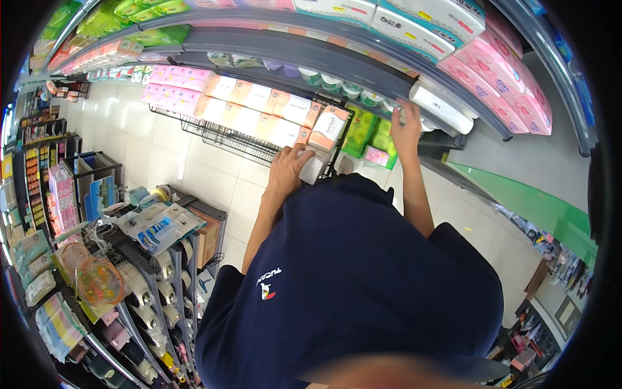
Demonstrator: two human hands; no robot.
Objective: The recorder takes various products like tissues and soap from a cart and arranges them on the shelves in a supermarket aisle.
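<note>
My left hand [290, 167] is at the near right end of a black wire rack [228, 144], with fingers and thumb over a small whitish wrapped pack [312, 167]. Beside that pack are peach-and-white tissue packs [327, 127], and farther left on the rack lie pink tissue packs [174, 92]. My right hand [407, 121] is raised to the lower shelf, its fingertips by a row of wrapped paper rolls [371, 97]. Whether those fingers hold a roll cannot be made out. A long white roll pack [440, 108] lies just right of this hand.
Grey shelf edges [291, 48] curve above my hands, with large tissue packs [413, 31] over them. Green packs [358, 130] stand low beyond the rack's right end. A display stand [160, 223] with hanging goods is behind me on the left, across the tiled floor [209, 175].
</note>
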